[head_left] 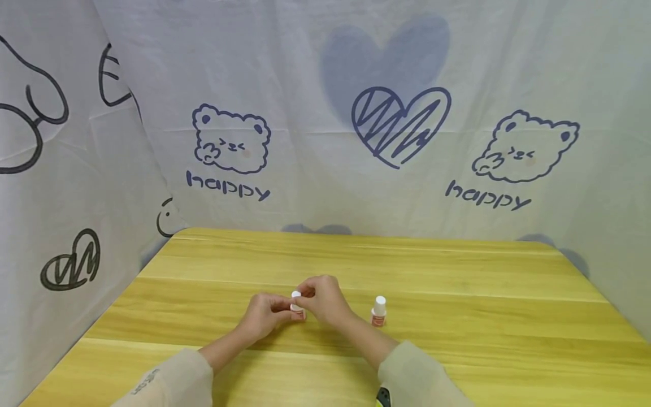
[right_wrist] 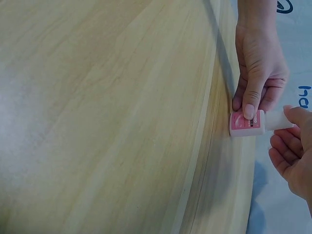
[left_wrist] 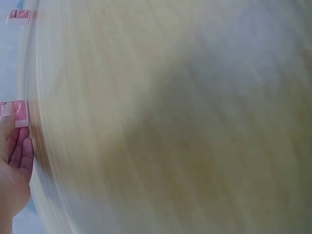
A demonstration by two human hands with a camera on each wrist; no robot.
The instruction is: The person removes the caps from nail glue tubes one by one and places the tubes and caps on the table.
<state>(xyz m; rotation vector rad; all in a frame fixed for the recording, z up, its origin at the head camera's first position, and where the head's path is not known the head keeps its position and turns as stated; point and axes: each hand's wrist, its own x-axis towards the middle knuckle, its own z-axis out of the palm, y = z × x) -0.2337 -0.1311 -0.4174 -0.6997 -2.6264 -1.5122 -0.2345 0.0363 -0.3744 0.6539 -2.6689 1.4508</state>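
A small white bottle with a pink label stands upright on the table in the head view. My left hand grips its body from the left, and in the right wrist view the thumb presses on the pink label. From the other side my right hand pinches the white cap between thumb and fingers. The cap sits at the top of the bottle, partly covered by fingertips. In the left wrist view, the left hand and the gripped bottle show at the left edge.
A second matching bottle, its cap on, stands upright to the right of my right hand. The wooden table meets a white cloth with printed hearts and bears at its back; more cloth hangs at the sides.
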